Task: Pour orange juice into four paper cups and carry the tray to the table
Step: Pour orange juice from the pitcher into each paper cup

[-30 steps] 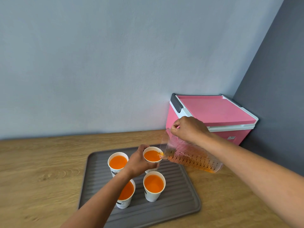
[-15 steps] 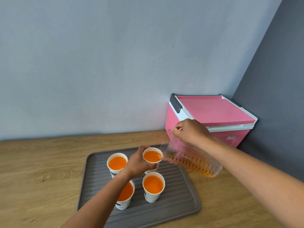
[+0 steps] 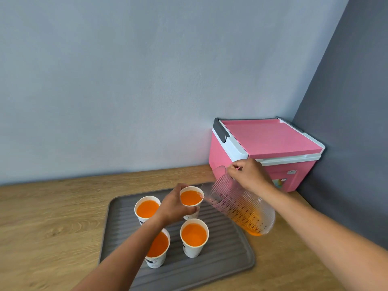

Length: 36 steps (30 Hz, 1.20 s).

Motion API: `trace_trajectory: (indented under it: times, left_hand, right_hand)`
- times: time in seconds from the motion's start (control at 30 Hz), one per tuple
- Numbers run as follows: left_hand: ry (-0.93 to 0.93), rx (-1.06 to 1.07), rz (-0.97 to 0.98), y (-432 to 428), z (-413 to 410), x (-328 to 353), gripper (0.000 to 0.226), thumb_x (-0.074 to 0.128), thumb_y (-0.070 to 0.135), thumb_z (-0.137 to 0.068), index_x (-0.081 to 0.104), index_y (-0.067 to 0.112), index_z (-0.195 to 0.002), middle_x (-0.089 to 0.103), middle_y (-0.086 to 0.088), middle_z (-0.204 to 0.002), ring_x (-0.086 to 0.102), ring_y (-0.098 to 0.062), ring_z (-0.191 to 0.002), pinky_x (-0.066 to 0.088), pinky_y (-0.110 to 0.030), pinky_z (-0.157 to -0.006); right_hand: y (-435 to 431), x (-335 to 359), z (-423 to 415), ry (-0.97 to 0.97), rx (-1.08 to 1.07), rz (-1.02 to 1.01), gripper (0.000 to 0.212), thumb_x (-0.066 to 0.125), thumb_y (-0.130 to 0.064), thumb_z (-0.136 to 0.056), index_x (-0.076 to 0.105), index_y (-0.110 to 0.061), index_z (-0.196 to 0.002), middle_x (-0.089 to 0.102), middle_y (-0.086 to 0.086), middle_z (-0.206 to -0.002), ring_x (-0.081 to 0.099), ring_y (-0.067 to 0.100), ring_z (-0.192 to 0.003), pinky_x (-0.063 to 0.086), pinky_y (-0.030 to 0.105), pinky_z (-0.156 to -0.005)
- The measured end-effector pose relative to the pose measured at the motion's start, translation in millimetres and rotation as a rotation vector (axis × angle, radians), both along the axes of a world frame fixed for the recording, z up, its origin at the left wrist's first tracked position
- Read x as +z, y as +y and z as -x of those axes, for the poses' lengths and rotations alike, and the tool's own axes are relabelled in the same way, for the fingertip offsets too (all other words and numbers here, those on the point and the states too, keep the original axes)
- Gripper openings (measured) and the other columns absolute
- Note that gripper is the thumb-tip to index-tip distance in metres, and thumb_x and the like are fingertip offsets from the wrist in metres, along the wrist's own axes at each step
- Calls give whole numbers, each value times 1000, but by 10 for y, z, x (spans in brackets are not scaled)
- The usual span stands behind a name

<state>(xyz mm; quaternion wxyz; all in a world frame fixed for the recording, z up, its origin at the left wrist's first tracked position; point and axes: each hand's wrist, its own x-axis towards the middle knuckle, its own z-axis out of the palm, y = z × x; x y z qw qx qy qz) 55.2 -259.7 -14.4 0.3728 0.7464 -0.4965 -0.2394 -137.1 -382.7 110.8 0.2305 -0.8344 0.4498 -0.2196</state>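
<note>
Juice pouring into the last of four cups, nearly done by the look of it. Right hand (image 3: 251, 174) grips the handle of the clear ribbed jug (image 3: 241, 204), which is tilted with its spout touching the rim of the far-right cup (image 3: 191, 198); left hand (image 3: 175, 205) is wrapped around that cup's side, steadying it on the grey tray (image 3: 228, 248). Only a little juice (image 3: 253, 224) is left, pooled low in the jug's bottom corner. The cup under the spout looks about as full as the other three: far-left cup (image 3: 147, 208), near-right cup (image 3: 194, 237), and near-left cup (image 3: 157, 247), partly hidden by the left forearm. All four stand upright on the tray, close together but apart. Tray sits on the wooden counter (image 3: 52, 217), pink cooler box (image 3: 266, 148) behind the jug in the corner. To finish well: level the jug slowly so the last trickle drops inside the rim rather than down the cup wall, keep the spout over the cup until dripping stops, and do not squeeze the paper cup, since it is full and soft and would slop over. Then set the jug down off the tray, clear of the cups. Carry needs both hands on opposite tray edges, kept level, because the levels are high.
</note>
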Motion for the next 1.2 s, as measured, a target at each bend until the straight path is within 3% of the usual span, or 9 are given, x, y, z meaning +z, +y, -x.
trace_trajectory:
  times: [0.13,0.3,0.43,0.5,0.63,0.9,1.1,1.2]
  left_hand:
    - [-14,21,-7,-35,-20,-3,78,83,39,-69,37,30,-132,49,2,-136,51,-15,-113,48,-30,-87]
    - [4,35,-45,-68,-29,-36,82,84,36,-68,36,29,-133,47,1,-137,51,-18,-116,50,-34,-90]
    - [8,47,-88,-97,-5,-65,82,85,32,-69,35,27,-134,46,-2,-138,51,-21,-117,51,-36,-91]
    - [11,44,-117,-109,-13,-82,83,85,31,-69,34,26,-134,45,-3,-139,51,-22,-118,50,-37,-92]
    - [2,55,-158,-137,-29,-102,84,85,29,-70,33,24,-135,46,-4,-138,52,-23,-118,49,-36,-91]
    - [28,66,-224,-166,-32,-102,92,85,23,-68,27,22,-139,47,-7,-138,51,-26,-120,49,-38,-93]
    - [-18,62,-284,-170,5,87,110,87,19,-66,16,21,-150,30,-12,-153,40,-34,-134,43,-46,-101]
    - [-74,114,-219,-121,51,350,110,87,24,-67,17,20,-151,23,-12,-156,34,-35,-138,39,-47,-105]
  right_hand:
    - [-69,-80,47,-159,-33,-55,29,61,-29,-82,67,-13,-58,55,2,-49,44,12,-50,32,27,-54]
    - [-63,-107,99,-375,-74,-95,40,64,-17,-87,61,-19,-47,46,-14,-38,36,4,-42,29,26,-51]
    - [-9,-162,153,-478,-83,-123,28,64,-15,-88,72,-11,-62,58,-3,-49,39,0,-39,31,22,-52]
    - [6,-197,176,-519,-89,-142,31,65,-16,-89,69,-11,-59,52,-4,-47,37,1,-40,31,24,-52]
    - [40,-233,216,-581,-109,-155,32,64,-14,-89,65,-6,-58,48,2,-50,37,6,-43,30,25,-53]
    - [110,-293,297,-620,-139,-168,41,63,-11,-89,58,-19,-50,41,-12,-41,34,8,-44,27,27,-54]
    - [134,-305,354,-650,-148,-167,21,64,-17,-90,75,-2,-81,61,17,-62,46,18,-58,35,31,-59]
    - [137,-280,416,-688,-157,-182,22,65,-17,-90,74,-1,-77,56,13,-59,42,17,-55,32,31,-57]
